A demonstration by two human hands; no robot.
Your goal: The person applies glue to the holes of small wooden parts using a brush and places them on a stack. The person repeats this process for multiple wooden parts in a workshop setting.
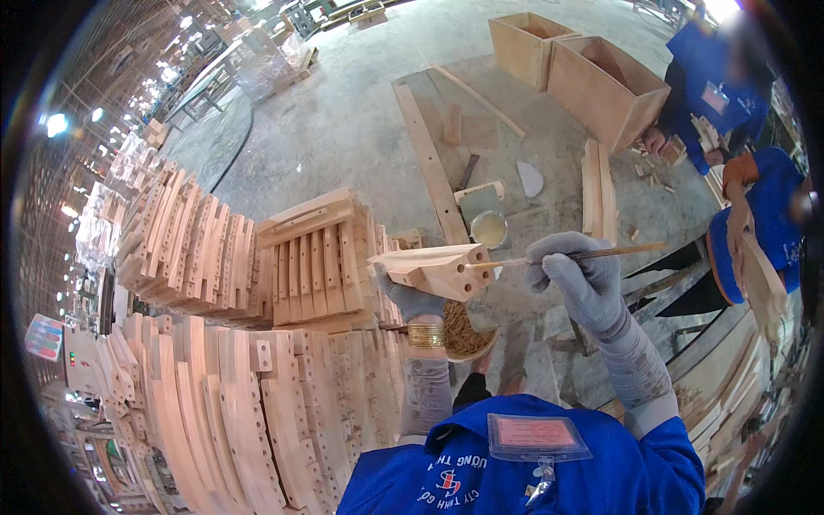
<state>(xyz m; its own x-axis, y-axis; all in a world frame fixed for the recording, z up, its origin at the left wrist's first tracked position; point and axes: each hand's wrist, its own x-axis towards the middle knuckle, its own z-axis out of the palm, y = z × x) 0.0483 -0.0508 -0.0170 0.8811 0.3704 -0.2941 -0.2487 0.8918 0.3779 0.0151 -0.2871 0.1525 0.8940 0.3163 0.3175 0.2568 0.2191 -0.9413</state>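
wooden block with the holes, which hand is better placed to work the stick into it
Right. The right hand already grips the thin stick, its tip at the holed end of the wooden block. The left hand is busy holding that block up.

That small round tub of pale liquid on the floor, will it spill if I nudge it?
Probably. The tub looks open-topped and filled nearly to its rim, so a push could slop liquid out. It seems low and wide, so tipping right over looks unlikely. It sits on a flat board, where it might slide rather than roll.
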